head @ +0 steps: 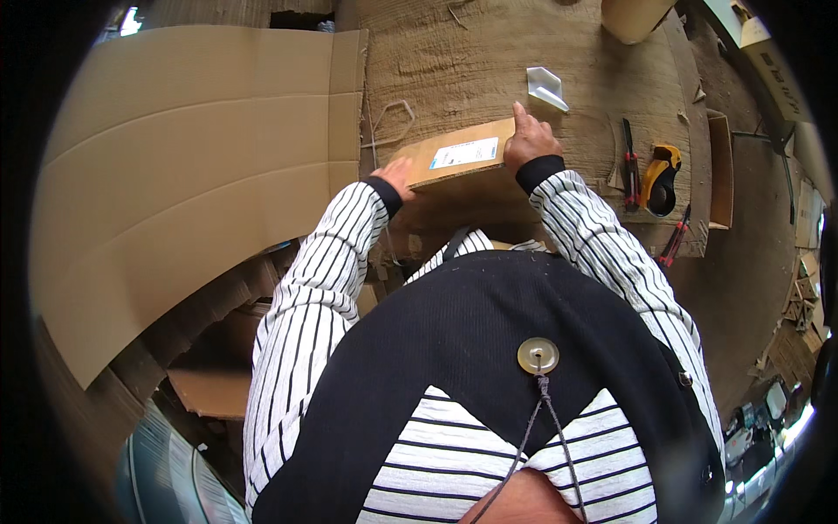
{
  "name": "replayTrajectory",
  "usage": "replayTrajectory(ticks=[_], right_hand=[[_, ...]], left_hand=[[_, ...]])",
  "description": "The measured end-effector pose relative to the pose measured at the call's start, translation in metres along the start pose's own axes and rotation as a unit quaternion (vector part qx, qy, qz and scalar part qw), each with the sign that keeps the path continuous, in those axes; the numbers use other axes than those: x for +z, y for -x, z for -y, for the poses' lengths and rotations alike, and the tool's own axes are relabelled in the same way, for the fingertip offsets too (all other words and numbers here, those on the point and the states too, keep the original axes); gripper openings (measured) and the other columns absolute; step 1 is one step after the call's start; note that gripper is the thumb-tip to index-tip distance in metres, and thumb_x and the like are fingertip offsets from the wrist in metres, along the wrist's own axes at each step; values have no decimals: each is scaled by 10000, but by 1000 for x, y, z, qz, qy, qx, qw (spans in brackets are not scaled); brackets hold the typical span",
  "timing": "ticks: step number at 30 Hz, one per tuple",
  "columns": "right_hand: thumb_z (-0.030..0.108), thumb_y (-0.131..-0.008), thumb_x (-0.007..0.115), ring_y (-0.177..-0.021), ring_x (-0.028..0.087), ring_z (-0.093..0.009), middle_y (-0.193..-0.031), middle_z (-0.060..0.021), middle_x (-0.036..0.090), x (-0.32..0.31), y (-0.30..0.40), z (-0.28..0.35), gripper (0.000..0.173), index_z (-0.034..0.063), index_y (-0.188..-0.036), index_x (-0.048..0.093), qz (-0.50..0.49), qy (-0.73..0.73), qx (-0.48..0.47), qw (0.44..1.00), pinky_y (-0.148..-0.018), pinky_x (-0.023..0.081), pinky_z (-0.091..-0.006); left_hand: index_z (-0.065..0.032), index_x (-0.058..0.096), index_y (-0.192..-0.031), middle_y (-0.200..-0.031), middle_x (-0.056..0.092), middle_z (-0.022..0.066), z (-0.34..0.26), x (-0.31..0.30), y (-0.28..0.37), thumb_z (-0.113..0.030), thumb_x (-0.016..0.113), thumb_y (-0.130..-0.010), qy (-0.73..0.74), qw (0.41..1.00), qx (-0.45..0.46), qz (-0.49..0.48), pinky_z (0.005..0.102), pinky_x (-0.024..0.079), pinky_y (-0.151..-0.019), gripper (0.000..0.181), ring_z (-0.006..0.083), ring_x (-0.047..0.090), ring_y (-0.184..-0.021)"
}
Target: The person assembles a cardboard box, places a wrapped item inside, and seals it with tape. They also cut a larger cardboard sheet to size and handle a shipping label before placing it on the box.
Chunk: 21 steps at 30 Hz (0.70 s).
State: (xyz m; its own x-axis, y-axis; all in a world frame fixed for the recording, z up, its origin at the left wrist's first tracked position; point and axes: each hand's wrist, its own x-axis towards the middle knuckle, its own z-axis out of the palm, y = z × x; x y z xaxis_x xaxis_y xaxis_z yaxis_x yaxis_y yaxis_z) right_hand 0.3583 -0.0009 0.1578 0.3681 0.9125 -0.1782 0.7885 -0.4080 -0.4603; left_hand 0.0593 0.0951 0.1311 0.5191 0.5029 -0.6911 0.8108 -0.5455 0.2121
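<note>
A folded brown cardboard piece (422, 144), perhaps a flat box, lies near the front edge of the wooden table (471, 72). On its top face is a white label (465, 152) with blue marks and writing. My left hand (397, 175) grips the cardboard's left end, partly hidden by the sleeve cuff. At the right end my right hand (531, 137) holds its edge, the index finger pointing away from me. Just beyond that hand rests a curled piece of clear film or backing paper (546, 88).
A large scored cardboard sheet (196, 131) spreads across the left. To the right lie a red-and-black utility knife (630, 173), a yellow-and-black tape dispenser (661, 180) and a second knife (674, 239) at the table's edge. A roll of tape (632, 19) stands at the back.
</note>
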Motion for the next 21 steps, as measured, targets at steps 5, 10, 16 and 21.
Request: replayTrajectory(ticks=[5, 10, 16, 21], right_hand=[[178, -800, 514, -971, 563, -321, -1011, -129, 606, -2, 2, 10, 501, 117, -1295, 468, -18, -49, -28, 998, -792, 496, -450], [159, -794, 498, -942, 565, -344, -988, -145, 605, -9, 1, -24, 480, 135, -1273, 493, -31, -80, 6, 996, -807, 484, -480], [203, -847, 481, -1100, 542, -365, -1208, -219, 565, -24, 0, -148, 461, 74, -1290, 480, 6, -201, 118, 972, -925, 433, -408], [32, -823, 549, -915, 604, -290, -1000, -155, 611, -94, 22, -131, 404, 39, -1226, 527, -210, -253, -31, 944, -820, 493, -366]], left_hand=[[6, 485, -1229, -1113, 612, 107, 119, 69, 78, -169, 706, -774, 507, 844, -169, -40, 347, 467, -871, 535, 229, 588, -983], [-11, 420, -1347, -1273, 529, 101, 26, 73, 69, 5, 618, -820, 614, 727, -36, -305, 323, 418, -971, 563, 196, 483, -1189], [-89, 401, -1401, -1359, 474, 74, -90, -31, 93, 91, 568, -768, 376, 797, 195, -431, 332, 401, -1001, 678, 216, 478, -1215], [-84, 468, -1346, -1336, 469, 150, -207, -86, 121, 1, 687, -709, 71, 845, 198, -492, 389, 410, -1005, 679, 281, 503, -1196]])
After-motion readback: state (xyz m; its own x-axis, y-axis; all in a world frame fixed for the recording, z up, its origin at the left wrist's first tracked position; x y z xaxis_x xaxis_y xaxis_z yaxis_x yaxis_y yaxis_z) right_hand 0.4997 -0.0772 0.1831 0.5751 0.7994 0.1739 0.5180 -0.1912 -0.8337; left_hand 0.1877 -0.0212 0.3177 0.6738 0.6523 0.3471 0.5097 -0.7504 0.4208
